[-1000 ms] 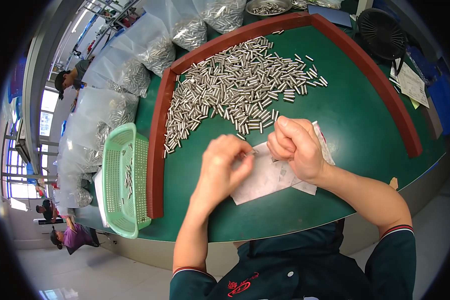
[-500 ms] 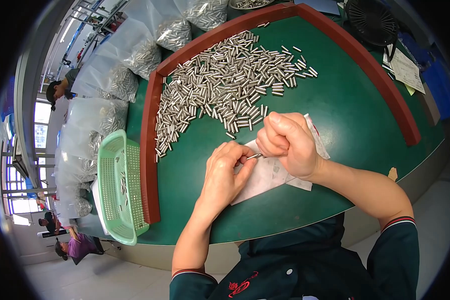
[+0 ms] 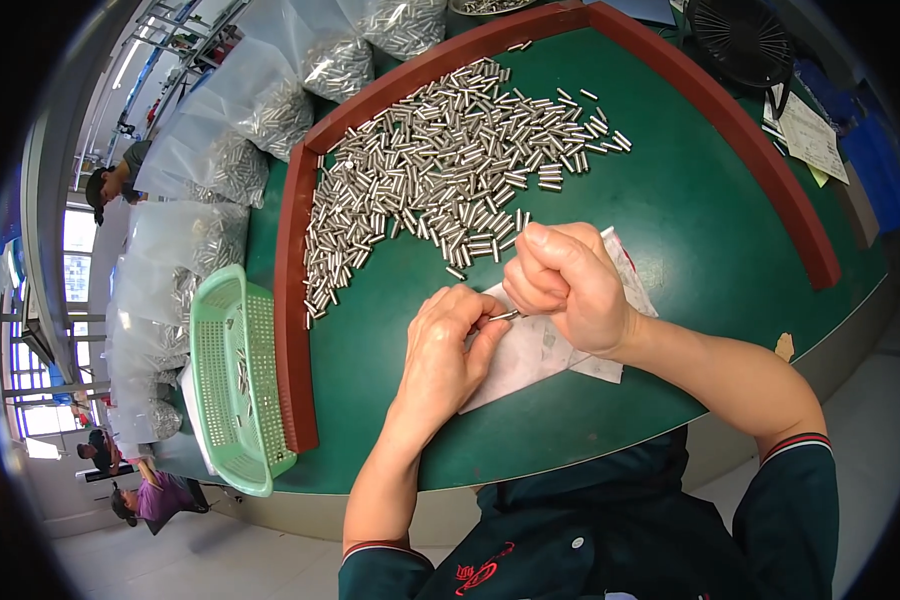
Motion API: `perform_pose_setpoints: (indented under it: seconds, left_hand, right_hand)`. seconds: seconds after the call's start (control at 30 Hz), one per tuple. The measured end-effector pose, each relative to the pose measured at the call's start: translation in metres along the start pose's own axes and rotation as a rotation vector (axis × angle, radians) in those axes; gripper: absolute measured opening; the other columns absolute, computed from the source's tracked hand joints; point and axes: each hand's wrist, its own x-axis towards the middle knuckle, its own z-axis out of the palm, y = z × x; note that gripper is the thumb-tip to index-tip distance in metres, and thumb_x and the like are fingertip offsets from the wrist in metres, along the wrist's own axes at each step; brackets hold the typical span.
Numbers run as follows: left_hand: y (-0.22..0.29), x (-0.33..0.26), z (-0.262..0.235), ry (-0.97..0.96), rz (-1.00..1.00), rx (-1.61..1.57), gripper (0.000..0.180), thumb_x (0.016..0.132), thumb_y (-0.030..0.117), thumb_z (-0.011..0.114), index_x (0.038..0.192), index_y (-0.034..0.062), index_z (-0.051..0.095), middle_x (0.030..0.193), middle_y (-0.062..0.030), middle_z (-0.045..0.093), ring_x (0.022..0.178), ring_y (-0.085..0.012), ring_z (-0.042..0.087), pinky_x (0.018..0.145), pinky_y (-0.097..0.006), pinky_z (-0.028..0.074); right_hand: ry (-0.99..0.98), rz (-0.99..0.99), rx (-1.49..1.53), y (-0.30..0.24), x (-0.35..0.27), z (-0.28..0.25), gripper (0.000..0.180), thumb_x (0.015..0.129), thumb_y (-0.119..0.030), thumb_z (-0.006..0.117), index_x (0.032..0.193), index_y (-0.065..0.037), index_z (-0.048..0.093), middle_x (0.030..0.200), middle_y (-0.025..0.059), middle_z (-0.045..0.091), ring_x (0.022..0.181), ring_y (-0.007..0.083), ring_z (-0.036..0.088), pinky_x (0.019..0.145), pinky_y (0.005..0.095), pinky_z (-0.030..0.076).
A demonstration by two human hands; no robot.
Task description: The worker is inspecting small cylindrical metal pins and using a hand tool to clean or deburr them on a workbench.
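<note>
My left hand (image 3: 444,345) pinches a small shiny metal pin (image 3: 506,316) between thumb and fingertips. Close by on its right, my right hand (image 3: 578,292) is curled into a fist, its lower edge at the pin's far end; what the fist wraps round, if anything, is hidden. Under both hands lies a white sheet (image 3: 510,370), creased and smudged. Just beyond them a large pile of the same metal pins (image 3: 440,160) spreads over the green tabletop (image 3: 670,220).
A dark red raised border (image 3: 295,290) fences the pile. Left of it stands a green perforated basket (image 3: 232,440) with several pins inside. Bags of pins (image 3: 270,115) line the far left. A black fan (image 3: 740,40) and papers (image 3: 810,135) sit at the far right.
The whole view has shifted slightly. Both hands keep nearly the same pose around the pin, and the pile looks unchanged.
</note>
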Motion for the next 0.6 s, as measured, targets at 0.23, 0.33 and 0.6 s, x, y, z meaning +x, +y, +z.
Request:
perform_pose_setpoints:
  seconds: [0.23,0.33,0.6]
  left_hand:
    - [0.000,0.004,0.000,0.006,0.032,0.026,0.011,0.066,0.003,0.064,0.073,0.0007,0.056,0.067,-0.0098,0.053,0.063,-0.0270,0.050,0.060,-0.035,0.039]
    - [0.001,0.003,-0.001,0.009,0.030,0.027,0.010,0.067,0.003,0.064,0.073,0.0006,0.056,0.067,-0.0098,0.054,0.063,-0.0273,0.050,0.060,-0.035,0.039]
    - [0.005,0.004,0.003,0.014,0.062,0.064,0.009,0.067,0.004,0.064,0.072,0.0020,0.058,0.065,-0.0094,0.053,0.062,-0.0261,0.050,0.060,-0.035,0.040]
  right_hand:
    - [0.027,-0.021,-0.089,0.000,-0.001,0.012,0.038,0.087,-0.019,0.038,0.052,-0.005,0.036,0.049,-0.0027,0.038,0.048,0.0042,0.031,0.043,0.0231,0.027]
    - [0.038,-0.045,-0.132,0.000,-0.002,0.016,0.037,0.087,-0.019,0.038,0.054,-0.002,0.042,0.052,0.0004,0.047,0.051,0.0046,0.037,0.045,0.0237,0.032]
    - [0.072,-0.095,-0.206,0.004,0.001,0.012,0.037,0.085,-0.016,0.038,0.051,-0.009,0.026,0.046,-0.0035,0.023,0.044,0.0059,0.021,0.041,0.0240,0.018]
